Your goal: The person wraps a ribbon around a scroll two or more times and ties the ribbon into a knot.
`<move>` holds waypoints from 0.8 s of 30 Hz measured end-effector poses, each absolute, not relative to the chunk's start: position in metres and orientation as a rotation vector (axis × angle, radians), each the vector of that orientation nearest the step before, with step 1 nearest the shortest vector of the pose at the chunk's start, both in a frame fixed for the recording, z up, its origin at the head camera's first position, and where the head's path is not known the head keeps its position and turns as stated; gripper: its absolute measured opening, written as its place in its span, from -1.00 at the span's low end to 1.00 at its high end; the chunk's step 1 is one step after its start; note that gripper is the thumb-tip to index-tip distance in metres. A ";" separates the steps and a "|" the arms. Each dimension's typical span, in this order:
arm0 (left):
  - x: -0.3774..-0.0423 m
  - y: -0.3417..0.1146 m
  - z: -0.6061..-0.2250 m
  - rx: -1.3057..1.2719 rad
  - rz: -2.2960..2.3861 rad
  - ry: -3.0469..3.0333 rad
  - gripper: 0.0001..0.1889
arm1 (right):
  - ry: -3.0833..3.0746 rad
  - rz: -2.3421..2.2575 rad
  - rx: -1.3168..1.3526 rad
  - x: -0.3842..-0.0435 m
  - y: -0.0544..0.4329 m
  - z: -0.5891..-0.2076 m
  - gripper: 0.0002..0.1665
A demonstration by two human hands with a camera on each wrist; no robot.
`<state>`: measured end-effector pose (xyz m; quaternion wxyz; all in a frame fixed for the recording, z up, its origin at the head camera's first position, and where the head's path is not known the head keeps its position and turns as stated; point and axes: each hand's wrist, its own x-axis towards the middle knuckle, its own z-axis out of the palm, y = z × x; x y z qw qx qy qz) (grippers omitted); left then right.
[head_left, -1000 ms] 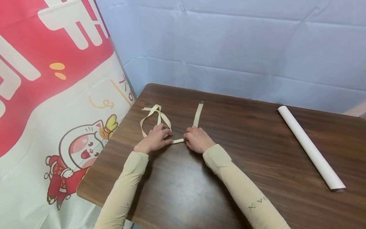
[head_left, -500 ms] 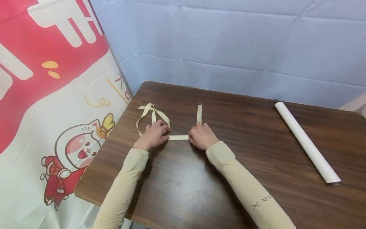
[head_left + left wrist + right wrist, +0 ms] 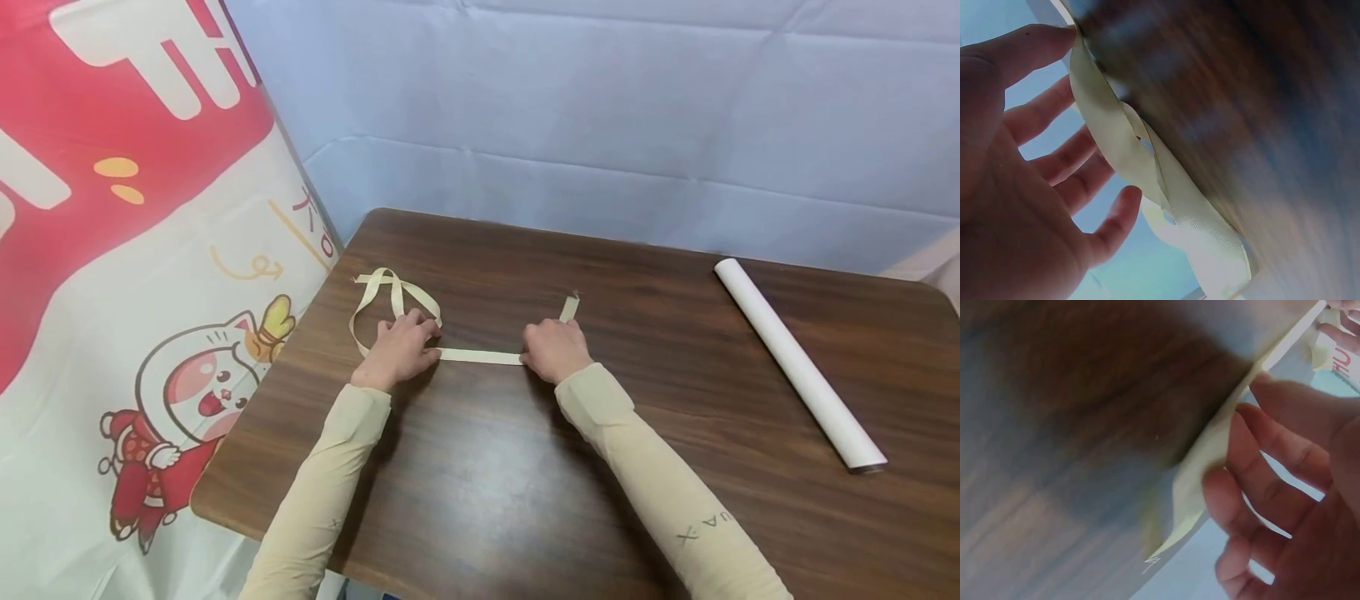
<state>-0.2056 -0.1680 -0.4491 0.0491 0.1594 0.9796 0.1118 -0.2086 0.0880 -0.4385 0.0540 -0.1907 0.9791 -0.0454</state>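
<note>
A pale yellow ribbon (image 3: 480, 357) stretches flat across the wooden table between both hands. My left hand (image 3: 402, 348) presses its left part to the table; in the left wrist view the thumb (image 3: 1041, 47) and fingers are spread, with their tips against the ribbon (image 3: 1110, 134). Beyond this hand the ribbon loops and crosses itself. My right hand (image 3: 555, 348) pinches the other part between thumb and index finger, its remaining fingers curled. From there a short frayed end (image 3: 570, 307) sticks out toward the back, also seen in the right wrist view as the ribbon's tail (image 3: 1188, 503).
A white roll (image 3: 798, 362) lies slanted on the right side of the brown table (image 3: 675, 467). A pale blue sheet (image 3: 570, 108) hangs behind the table. At the left hangs a red and white printed banner (image 3: 180, 350) with a cartoon figure.
My right hand has moved right, so the stretch of ribbon between the hands is longer and straighter. The frayed end beyond it is shorter and farther right. The left hand stays on the ribbon.
</note>
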 end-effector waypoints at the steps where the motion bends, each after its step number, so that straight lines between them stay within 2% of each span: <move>1: -0.206 -0.168 -0.449 0.485 0.336 2.987 -0.68 | 2.966 -0.145 -0.570 -0.209 0.090 -0.438 -0.76; 13: -0.208 -0.165 -0.447 0.455 0.335 2.987 -0.69 | 2.892 -0.165 -0.506 -0.206 0.118 -0.435 -0.68; 24: -0.209 -0.165 -0.447 0.430 0.358 2.963 -0.68 | 2.847 -0.292 -0.464 -0.203 0.142 -0.437 -0.70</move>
